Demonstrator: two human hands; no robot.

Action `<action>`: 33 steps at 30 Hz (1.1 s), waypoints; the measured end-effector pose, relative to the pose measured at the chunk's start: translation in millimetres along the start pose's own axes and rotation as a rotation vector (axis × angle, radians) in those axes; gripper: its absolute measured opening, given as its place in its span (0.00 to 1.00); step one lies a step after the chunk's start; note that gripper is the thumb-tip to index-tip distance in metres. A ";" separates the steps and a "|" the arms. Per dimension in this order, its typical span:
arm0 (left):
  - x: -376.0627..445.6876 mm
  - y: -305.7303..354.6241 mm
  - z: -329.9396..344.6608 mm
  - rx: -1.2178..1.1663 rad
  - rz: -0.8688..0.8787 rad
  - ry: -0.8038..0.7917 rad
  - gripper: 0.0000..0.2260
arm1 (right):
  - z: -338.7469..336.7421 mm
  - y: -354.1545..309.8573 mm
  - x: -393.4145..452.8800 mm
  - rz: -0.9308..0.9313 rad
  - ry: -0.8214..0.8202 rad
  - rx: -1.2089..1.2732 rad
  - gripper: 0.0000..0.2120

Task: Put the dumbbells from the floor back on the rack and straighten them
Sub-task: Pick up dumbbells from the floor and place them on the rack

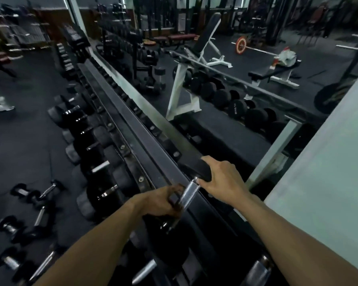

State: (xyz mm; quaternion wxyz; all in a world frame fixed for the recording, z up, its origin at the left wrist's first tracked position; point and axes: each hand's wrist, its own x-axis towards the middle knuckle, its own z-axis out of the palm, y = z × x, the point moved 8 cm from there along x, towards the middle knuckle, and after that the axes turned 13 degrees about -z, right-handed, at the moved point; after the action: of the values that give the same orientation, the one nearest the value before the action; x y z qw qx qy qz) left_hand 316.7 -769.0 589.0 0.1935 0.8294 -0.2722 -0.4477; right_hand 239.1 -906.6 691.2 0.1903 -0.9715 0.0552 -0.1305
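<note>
A black dumbbell with a chrome handle (189, 193) lies across the top tier of the long dark rack (120, 112). My left hand (160, 200) grips its near head. My right hand (223, 179) rests on its far head (201, 169). Several small dumbbells (35, 211) lie scattered on the dark floor at the lower left. Larger dumbbells (91, 149) sit in a row on the rack's lower tier, and more chrome handles (144, 272) show below my arms.
A mirror (215, 83) runs along the wall behind the rack and reflects benches, a barbell and another dumbbell rack. A pale wall or pillar (329, 172) stands at the right. Dark rubber floor (25, 141) extends to the left, with white bench frames at the far left.
</note>
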 end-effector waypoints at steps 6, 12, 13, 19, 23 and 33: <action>42.0 -13.6 1.3 0.024 -0.047 -0.024 0.26 | 34.3 33.1 6.0 0.061 0.000 -0.028 0.25; 26.1 -0.5 0.4 0.085 -0.002 0.052 0.27 | 28.5 30.8 1.8 0.065 -0.064 -0.002 0.23; 21.1 2.9 0.6 0.097 0.004 0.055 0.27 | 28.1 30.0 1.6 0.070 -0.088 -0.008 0.24; -24.4 0.9 -7.6 0.065 -0.026 0.130 0.32 | 16.5 7.4 16.0 0.090 -0.214 -0.034 0.36; -72.4 -4.5 -25.2 0.062 -0.028 0.248 0.29 | 4.4 -43.5 28.4 -0.003 -0.224 -0.070 0.36; -251.5 -134.3 -52.7 -0.071 -0.113 0.550 0.22 | 20.3 -260.2 27.0 -0.346 -0.312 -0.047 0.37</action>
State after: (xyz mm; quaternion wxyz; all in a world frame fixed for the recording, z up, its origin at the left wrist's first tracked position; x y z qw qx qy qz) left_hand 285.4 -503.4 701.0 0.2639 0.9263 -0.1472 -0.2253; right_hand 285.6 -663.9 779.2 0.1487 -0.9790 -0.1391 -0.0079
